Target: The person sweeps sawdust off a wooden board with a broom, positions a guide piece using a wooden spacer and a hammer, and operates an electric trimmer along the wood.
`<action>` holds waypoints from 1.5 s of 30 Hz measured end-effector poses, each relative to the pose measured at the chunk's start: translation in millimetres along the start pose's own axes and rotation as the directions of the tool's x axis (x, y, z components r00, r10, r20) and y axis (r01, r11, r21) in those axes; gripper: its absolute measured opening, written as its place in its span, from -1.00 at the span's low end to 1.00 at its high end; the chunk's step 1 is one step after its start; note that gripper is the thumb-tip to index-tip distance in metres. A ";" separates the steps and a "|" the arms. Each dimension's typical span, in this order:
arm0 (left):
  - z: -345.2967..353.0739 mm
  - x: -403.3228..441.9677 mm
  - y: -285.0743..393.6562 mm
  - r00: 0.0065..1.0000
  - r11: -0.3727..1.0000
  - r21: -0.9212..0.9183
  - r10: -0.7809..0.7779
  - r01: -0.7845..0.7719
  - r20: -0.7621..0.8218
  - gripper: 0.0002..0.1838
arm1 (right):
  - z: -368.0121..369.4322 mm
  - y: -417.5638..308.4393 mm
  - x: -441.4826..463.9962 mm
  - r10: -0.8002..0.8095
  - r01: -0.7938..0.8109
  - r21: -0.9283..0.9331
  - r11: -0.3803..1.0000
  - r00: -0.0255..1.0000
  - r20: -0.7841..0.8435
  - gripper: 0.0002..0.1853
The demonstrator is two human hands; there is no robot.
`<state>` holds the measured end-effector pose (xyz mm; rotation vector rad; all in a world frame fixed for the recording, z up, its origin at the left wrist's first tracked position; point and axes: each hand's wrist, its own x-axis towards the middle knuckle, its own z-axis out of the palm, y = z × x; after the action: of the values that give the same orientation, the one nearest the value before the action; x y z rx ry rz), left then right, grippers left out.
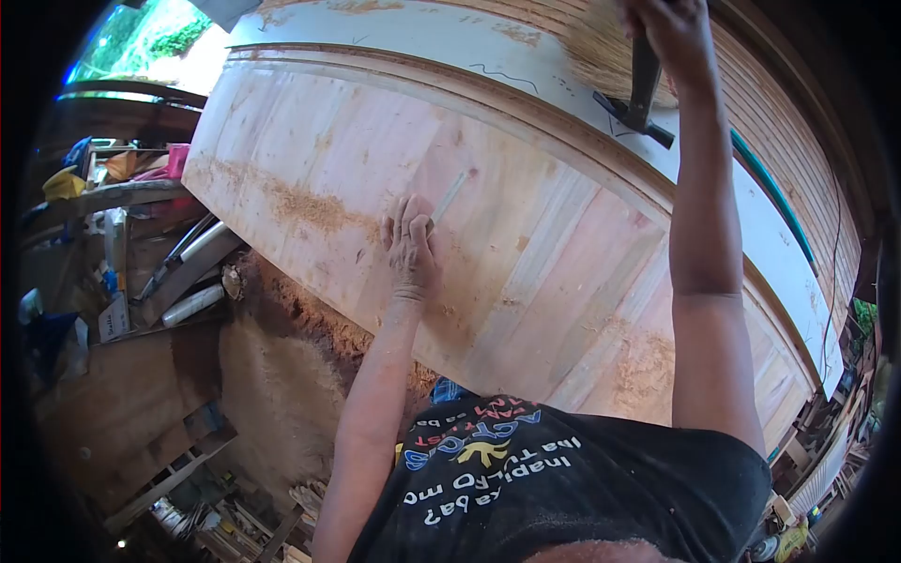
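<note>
My left hand (410,246) lies on a large panel of joined wooden boards (554,253), fingers stretched out. Just past its thumb, a thin pale strip (451,195) slants across the boards; I cannot make out whether it is a tool or a piece of wood, or whether the thumb touches it. At the upper right, my right hand (678,38) is closed round the handle of a hammer (642,94). The hammer's dark head points down, above a white board behind the panel. A straw broom (601,52) lies beside the hammer.
Sawdust and shavings (314,206) are scattered over the panel. Behind it runs the long white board (535,75) with pencil marks, and slatted wood (751,103) beyond. At left stands a cluttered shelf (103,197). Wood scraps (244,525) lie on the floor.
</note>
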<state>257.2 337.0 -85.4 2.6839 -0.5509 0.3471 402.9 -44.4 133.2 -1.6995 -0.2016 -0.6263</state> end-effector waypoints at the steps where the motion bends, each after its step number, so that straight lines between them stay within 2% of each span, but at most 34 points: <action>1: 0.3 1.1 -0.1 1.000 1.000 0.000 0.005 -0.005 0.002 -0.82 | 12.7 -6.3 -5.2 -0.011 0.012 -0.040 0.999 1.000 0.017 -0.69; 3: -2.5 -3.2 3.2 1.000 1.000 -0.012 -0.008 0.009 0.024 -0.81 | 32.4 13.5 9.3 0.252 -0.214 -0.244 0.946 0.958 0.138 -0.65; 4: -4.6 0.9 3.3 1.000 1.000 -0.014 -0.005 0.006 0.022 -0.81 | 50.8 23.7 28.1 0.427 -0.287 -0.461 0.840 0.874 0.234 -0.67; 5: -2.6 6.9 1.5 1.000 1.000 -0.023 0.004 -0.004 0.003 -0.81 | 67.8 30.2 48.2 0.588 -0.293 -0.660 0.692 0.759 0.280 -0.68; 8: 1.9 4.7 -2.6 1.000 0.998 -0.056 0.001 -0.002 -0.006 -0.81 | 84.2 75.2 40.4 0.706 -0.287 -0.735 0.614 0.617 0.348 -0.39; 9: 3.6 4.9 -3.3 1.000 0.998 -0.064 -0.011 0.011 -0.005 -0.81 | 78.3 97.0 26.9 0.682 -0.264 -0.725 0.636 0.632 0.369 -0.36; 10: 5.5 0.7 -3.9 0.999 0.997 -0.073 -0.037 0.037 0.000 -0.81 | 67.9 98.3 9.1 0.691 -0.362 -0.666 0.653 0.644 0.328 -0.39; 11: 5.8 0.4 -4.1 0.999 0.997 -0.069 -0.044 0.044 0.004 -0.81 | 61.9 90.4 -9.4 0.701 -0.504 -0.573 0.646 0.688 0.185 -0.40; 12: 2.9 0.6 -3.8 0.998 0.996 -0.070 -0.050 0.052 0.023 -0.80 | 63.9 40.5 -23.0 0.642 -0.515 -0.515 0.685 0.761 0.094 -0.41; 13: 0.4 -0.5 -4.3 0.998 0.997 -0.070 -0.039 0.042 0.040 -0.80 | 56.2 33.7 -32.5 0.597 -0.539 -0.326 0.777 0.794 0.110 -0.41; 14: -0.2 -3.9 -3.9 0.998 0.997 -0.066 -0.048 0.051 0.046 -0.78 | 57.6 19.0 -41.2 0.543 -0.518 -0.212 0.829 0.836 0.080 -0.41; 17: -4.6 1.8 -0.6 0.997 0.997 -0.067 -0.036 0.040 0.065 -0.72 | 86.4 -32.7 -66.0 0.385 -0.383 -0.112 0.917 0.923 -0.007 -0.47; 19: -12.8 0.8 3.1 0.996 0.997 -0.062 -0.042 0.048 0.084 -0.68 | 120.2 -66.4 -90.8 0.305 -0.304 0.016 0.952 0.952 -0.041 -0.58; 21: -9.2 -3.1 -1.3 0.997 0.996 -0.085 -0.024 0.030 0.068 -0.63 | 146.6 -76.8 -114.4 0.260 -0.254 0.061 0.965 0.959 -0.114 -0.66; 22: -8.8 -3.2 -4.5 0.998 0.995 -0.097 -0.013 0.018 0.057 -0.60 | 157.2 -74.0 -125.7 0.236 -0.234 0.030 0.972 0.953 -0.190 -0.66; 25: -22.7 -4.3 -6.3 0.992 0.982 -0.188 -0.054 0.032 -0.114 -0.66 | 173.8 -45.1 -149.3 0.171 -0.228 -0.084 0.970 0.886 -0.430 -0.68; 27: -51.9 0.1 -30.2 0.984 0.887 -0.447 -0.041 0.115 0.173 -0.73 | 171.3 -41.7 -146.0 0.132 -0.209 -0.093 0.974 0.845 -0.518 -0.64; 28: -67.4 -3.6 -43.2 0.947 0.812 -0.553 0.003 0.185 0.321 -0.76 | 170.4 -42.1 -148.8 0.111 -0.198 -0.097 0.975 0.821 -0.561 -0.65; 29: -74.3 -12.3 -63.3 0.985 0.775 -0.621 -0.013 0.119 0.173 -0.78 | 170.8 -43.1 -149.2 0.090 -0.187 -0.100 0.977 0.794 -0.601 -0.65; 31: -89.3 -51.1 -110.3 0.993 0.695 -0.719 -0.069 -0.021 -0.096 -0.81 | 172.8 -49.0 -161.6 -0.018 -0.166 -0.213 0.963 0.748 -0.664 -0.65; 32: -116.4 -71.4 -144.2 0.994 0.681 -0.727 -0.106 0.085 0.017 -0.82 | 179.8 -60.6 -168.3 -0.046 -0.191 -0.244 0.951 0.691 -0.721 -0.64; 33: -133.0 -95.9 -178.3 0.981 0.726 -0.674 -0.195 0.137 -0.011 -0.81 | 171.4 -50.4 -175.5 -0.058 -0.153 -0.212 0.965 0.665 -0.745 -0.63; 34: -170.7 -117.8 -211.6 0.945 0.748 -0.579 -0.276 0.325 0.174 -0.79 | 175.7 -59.7 -181.3 -0.073 -0.150 -0.218 0.964 0.642 -0.763 -0.66; 35: -181.7 -144.5 -253.0 0.944 0.766 -0.556 -0.302 0.323 0.132 -0.75 | 179.5 -69.5 -186.4 -0.088 -0.150 -0.228 0.962 0.619 -0.781 -0.67; 36: -198.0 -176.2 -287.8 0.867 0.687 -0.548 -0.471 0.476 0.163 -0.73 | 180.8 -69.1 -190.4 -0.082 -0.125 -0.209 0.970 0.641 -0.763 -0.67; 37: -214.3 -208.7 -320.7 0.795 0.667 -0.457 -0.579 0.589 0.180 -0.70 | 177.9 -64.1 -191.8 -0.078 -0.100 -0.190 0.977 0.660 -0.747 -0.68; 38: -204.6 -257.7 -366.8 0.743 0.666 -0.373 -0.660 0.646 0.108 -0.67 | 175.3 -50.9 -194.8 -0.100 -0.137 -0.260 0.956 0.680 -0.726 -0.67; 39: -216.2 -296.4 -395.6 0.608 0.487 -0.442 -0.772 0.753 0.186 -0.64 | 180.4 -47.6 -197.0 -0.025 -0.167 -0.196 0.966 0.697 -0.717 -0.67; 40: -242.1 -326.9 -407.7 0.544 0.442 -0.408 -0.820 0.799 0.176 -0.66 | 177.7 -31.9 -197.2 -0.016 -0.184 -0.201 0.962 0.700 -0.714 -0.68; 41: -235.0 -378.1 -442.5 0.431 0.249 -0.537 -0.869 0.806 0.244 -0.69 | 174.1 -13.6 -198.2 -0.004 -0.204 -0.206 0.957 0.701 -0.713 -0.68; 42: -244.2 -407.8 -450.0 0.292 0.100 -0.579 -0.924 0.809 0.248 -0.72 | 180.0 -2.2 -198.7 0.006 -0.301 -0.290 0.908 0.703 -0.711 -0.59; 43: -255.0 -434.6 -458.6 0.144 -0.047 -0.615 -0.956 0.787 0.257 -0.75 | 210.6 -14.0 -194.5 -0.158 -0.298 -0.517 0.802 0.730 -0.665 -0.52; 45: -248.4 -485.6 -479.1 -0.007 -0.193 -0.635 -0.959 0.748 0.283 -0.77 | 257.1 -3.5 -190.9 -0.139 -0.362 -0.711 0.603 0.830 -0.540 -0.53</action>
<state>-15.0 1005.6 -162.0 1.5106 1.2442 0.0609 316.8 239.7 13.2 -2.2582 0.7341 -1.2010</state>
